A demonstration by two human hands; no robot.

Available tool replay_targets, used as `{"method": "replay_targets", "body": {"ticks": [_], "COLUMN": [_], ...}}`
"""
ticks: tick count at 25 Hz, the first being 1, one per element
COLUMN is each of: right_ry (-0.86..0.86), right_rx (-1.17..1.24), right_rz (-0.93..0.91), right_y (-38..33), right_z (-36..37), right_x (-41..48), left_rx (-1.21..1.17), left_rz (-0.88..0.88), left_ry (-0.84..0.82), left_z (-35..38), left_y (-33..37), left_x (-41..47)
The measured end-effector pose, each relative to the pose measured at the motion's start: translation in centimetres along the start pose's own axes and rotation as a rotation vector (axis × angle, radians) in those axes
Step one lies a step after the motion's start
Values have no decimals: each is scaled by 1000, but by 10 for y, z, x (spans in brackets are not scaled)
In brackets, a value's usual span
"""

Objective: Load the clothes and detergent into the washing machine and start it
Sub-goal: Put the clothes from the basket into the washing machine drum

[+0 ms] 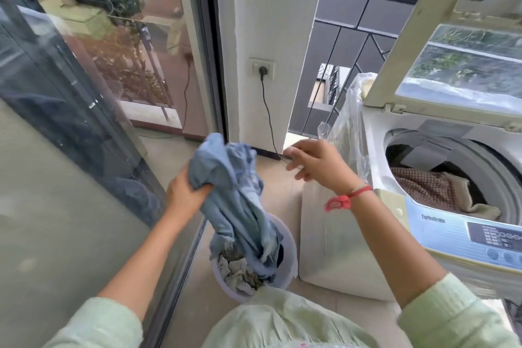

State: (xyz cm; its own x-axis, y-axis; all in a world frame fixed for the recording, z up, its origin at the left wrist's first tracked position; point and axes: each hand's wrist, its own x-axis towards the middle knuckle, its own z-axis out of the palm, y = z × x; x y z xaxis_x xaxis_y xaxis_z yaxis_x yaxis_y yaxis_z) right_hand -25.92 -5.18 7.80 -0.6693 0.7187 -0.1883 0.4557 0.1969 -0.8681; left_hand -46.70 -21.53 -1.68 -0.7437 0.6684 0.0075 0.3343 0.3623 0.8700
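The left hand [185, 192] grips a blue garment [234, 192], whose lower end hangs into a pale bucket [291, 251] on the floor, where more clothes lie. The right hand [319, 164] holds nothing, with its fingers loosely spread, just left of the washing machine [339, 248]. The machine's lid [409, 51] stands up, and a checked cloth [429, 186] lies in the drum. A plastic sheet [350, 121] covers the machine's left side. Far behind, a cord [268, 118] runs down from a wall socket [261, 68].

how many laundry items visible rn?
3: blue garment gripped by the left hand, pale patterned cloth in the bucket, brown checked cloth in the washer drum. More may be hidden underneath.
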Motion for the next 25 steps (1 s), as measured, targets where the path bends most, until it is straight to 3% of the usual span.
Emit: {"method": "replay_targets", "body": {"ticks": [3, 5, 10, 15, 18, 21, 25], "right_ry": [8, -112, -325, -463, -413, -316, -34], "right_rx": [-132, -261, -402, -518, -597, -659, -592], "right_rz": [182, 324, 510, 618, 624, 696, 510], "right_y": [79, 139, 273, 419, 489, 540, 574], "right_z": [12, 40, 139, 246, 305, 346, 358], "right_x": [-1, -2, 10, 33, 50, 60, 71], "left_rx": [-1, 87, 182, 161, 311, 514, 775], "left_rz": [-141, -168, -166, -210, -193, -139, -59], "left_ry": [270, 327, 137, 147, -44, -409, -706], "left_z": [-34, -44, 3, 66, 113, 159, 196], "left_y": [-48, -79, -127, -201, -262, -344, -396], "left_x": [-2, -7, -24, -25, -30, -44, -63]}}
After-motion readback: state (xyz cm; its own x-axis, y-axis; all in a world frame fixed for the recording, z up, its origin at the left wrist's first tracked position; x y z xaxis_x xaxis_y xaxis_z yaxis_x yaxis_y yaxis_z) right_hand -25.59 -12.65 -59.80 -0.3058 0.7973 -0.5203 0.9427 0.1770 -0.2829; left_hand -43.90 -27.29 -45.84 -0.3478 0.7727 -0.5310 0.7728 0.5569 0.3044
